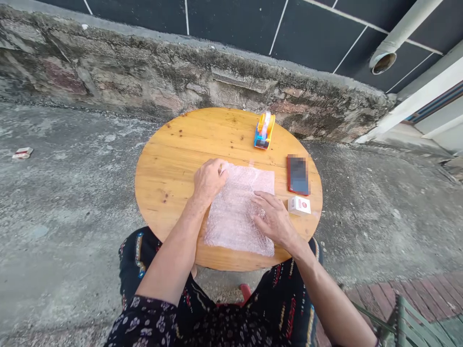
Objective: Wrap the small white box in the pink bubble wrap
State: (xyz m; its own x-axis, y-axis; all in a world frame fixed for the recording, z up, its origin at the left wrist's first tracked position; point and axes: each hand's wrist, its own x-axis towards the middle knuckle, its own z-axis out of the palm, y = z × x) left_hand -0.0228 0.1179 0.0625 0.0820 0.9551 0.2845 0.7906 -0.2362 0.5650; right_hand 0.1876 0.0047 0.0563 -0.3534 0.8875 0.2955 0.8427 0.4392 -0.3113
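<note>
A sheet of pinkish, clear bubble wrap (238, 212) lies flat on the round wooden table (170, 164). At its far left corner is my left hand (210, 180), fingers curled and closed on the edge of the sheet; the fingertips are partly hidden. My right hand (273, 217) rests on the right side of the wrap, palm down, with its fingers stretched out and apart. Whether anything lies beneath the wrap, I cannot tell.
Toward the table's far edge stands a yellow and blue tape dispenser (265, 131). A phone in a red case (298, 176) and a small white box (299, 205) lie at the right. A stone ledge (144, 82) runs behind the table. A green chair (412, 318) is at lower right.
</note>
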